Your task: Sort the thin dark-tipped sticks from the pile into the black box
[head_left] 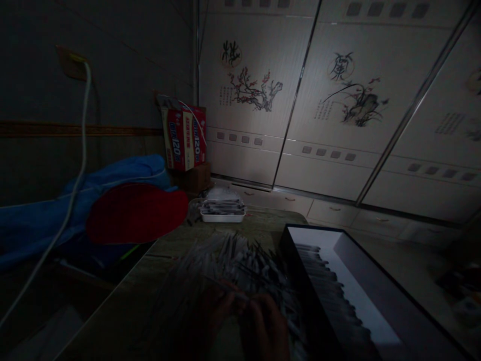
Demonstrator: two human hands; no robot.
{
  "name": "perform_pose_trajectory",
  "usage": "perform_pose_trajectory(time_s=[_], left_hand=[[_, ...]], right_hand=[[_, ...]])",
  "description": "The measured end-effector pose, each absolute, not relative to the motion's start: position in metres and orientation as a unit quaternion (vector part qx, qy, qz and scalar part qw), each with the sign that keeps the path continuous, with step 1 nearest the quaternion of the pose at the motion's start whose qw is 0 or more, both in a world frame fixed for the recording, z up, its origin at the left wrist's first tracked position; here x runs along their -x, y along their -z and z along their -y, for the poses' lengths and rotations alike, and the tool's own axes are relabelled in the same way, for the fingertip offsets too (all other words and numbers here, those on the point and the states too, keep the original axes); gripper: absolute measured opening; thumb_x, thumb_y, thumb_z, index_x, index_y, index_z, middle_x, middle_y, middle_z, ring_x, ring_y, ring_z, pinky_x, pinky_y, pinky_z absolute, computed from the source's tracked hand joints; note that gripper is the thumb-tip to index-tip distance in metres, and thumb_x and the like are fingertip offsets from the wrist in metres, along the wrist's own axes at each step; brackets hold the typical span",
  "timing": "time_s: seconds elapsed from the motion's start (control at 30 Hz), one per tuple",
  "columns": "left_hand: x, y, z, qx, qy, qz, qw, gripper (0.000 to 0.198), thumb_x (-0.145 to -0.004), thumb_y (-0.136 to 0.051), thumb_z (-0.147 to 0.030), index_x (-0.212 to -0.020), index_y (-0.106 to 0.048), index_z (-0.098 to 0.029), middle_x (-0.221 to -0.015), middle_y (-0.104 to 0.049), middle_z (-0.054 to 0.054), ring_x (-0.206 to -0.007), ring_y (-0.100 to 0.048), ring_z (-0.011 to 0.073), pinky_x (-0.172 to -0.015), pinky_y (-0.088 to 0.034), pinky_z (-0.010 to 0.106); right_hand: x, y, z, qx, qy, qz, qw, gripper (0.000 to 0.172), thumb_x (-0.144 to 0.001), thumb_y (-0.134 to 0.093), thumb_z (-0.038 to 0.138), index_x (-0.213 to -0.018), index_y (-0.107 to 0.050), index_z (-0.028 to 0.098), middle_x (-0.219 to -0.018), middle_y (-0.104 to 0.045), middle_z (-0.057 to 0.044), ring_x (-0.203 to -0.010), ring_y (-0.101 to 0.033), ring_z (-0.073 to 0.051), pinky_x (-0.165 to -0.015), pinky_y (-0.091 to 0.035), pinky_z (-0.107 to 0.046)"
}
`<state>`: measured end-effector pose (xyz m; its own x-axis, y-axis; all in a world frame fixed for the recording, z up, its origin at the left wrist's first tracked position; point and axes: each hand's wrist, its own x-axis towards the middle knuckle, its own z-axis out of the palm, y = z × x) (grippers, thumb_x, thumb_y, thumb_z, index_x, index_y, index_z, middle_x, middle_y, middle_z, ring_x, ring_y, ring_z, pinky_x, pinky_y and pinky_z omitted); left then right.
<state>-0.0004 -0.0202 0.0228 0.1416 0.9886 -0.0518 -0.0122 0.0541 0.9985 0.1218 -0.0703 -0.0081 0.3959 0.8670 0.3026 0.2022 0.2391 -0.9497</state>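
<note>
Two hands meet low in the middle of the view, the left hand (220, 307) and the right hand (263, 321), with one thin, pen-like stick (241, 297) between them, above the bench (272, 216). The fingers of both are bent in and drawn close together, pinching that single stick, which slants down from left to right; it is too dark to tell how each finger lies.

Just beyond the hands spreads one loose pile of sticks (240, 258), too many and too dim to count. To the right stands one long box (376, 265), dark outside and white within, and inside it one row of sticks (330, 288) lies along the left side, again past counting. Near the far edge of the bench is one white tray (223, 219), holding one heap of similar sticks (223, 206).

On the left are one blue cloth (116, 173), one red oval piece (137, 213) and one white cable (84, 135) running from one wall socket (71, 61). Behind, one red carton (186, 138) sits on one brown box (197, 178), beside three cabinet doors (244, 160) bearing one painted picture each.
</note>
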Motion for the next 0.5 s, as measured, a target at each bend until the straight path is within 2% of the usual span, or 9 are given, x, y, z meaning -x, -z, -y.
perform_pose_trajectory(time_s=[0.17,0.37,0.5], left_hand=[[0.000,-0.016,0.019,-0.518,-0.469,-0.491,0.520,0.014,-0.071,-0.059,-0.034,-0.073,-0.066,-0.023,-0.072,-0.072,0.003,-0.074,-0.069,0.0223,-0.071,-0.055,0.031],[-0.002,-0.018,0.017,-0.488,-0.489,-0.479,0.541,0.014,-0.065,-0.062,-0.035,-0.069,-0.065,-0.021,-0.065,-0.070,0.002,-0.064,-0.066,0.0211,-0.063,-0.054,0.032],[-0.002,-0.025,0.020,-0.478,-0.489,-0.467,0.560,0.017,-0.064,-0.065,-0.037,-0.068,-0.065,-0.021,-0.064,-0.070,0.002,-0.062,-0.065,0.0205,-0.063,-0.054,0.031]], right_hand=[[-0.122,0.001,0.071,0.560,-0.289,0.472,0.617,0.027,-0.086,-0.055,0.046,-0.075,-0.062,0.022,-0.067,-0.063,0.002,-0.063,-0.058,-0.014,-0.060,-0.043,-0.020],[-0.124,0.004,0.070,0.563,-0.285,0.469,0.618,0.031,-0.083,-0.056,0.050,-0.078,-0.066,0.021,-0.070,-0.067,0.000,-0.066,-0.062,-0.016,-0.059,-0.045,-0.021],[-0.126,0.003,0.071,0.555,-0.286,0.502,0.599,0.032,-0.085,-0.054,0.051,-0.081,-0.065,0.021,-0.072,-0.067,-0.001,-0.068,-0.062,-0.016,-0.061,-0.044,-0.022]])
